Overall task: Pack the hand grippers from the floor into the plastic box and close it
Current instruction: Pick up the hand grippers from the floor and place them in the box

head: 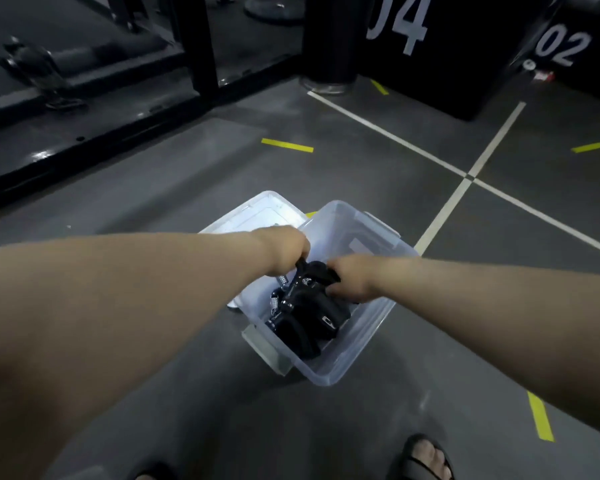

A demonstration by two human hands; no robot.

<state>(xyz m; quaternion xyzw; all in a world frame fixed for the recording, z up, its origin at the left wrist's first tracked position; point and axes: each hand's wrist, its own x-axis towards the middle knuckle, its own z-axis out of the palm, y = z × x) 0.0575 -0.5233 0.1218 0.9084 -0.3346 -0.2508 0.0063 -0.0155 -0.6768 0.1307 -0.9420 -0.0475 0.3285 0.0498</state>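
Gripping, seemingly, hand grippers (305, 306) inside plastic box (368, 327), both hands.

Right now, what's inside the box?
A pile of black grippers lies in the box; the left hand and right hand grip its top. The count and anything beneath are covered.

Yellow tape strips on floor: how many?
5 yellow tape strips: one ahead of the clear plastic box, one far right, one beside the black block marked 04, one near the sandalled foot, one sliver behind the box. Arms may hide more.
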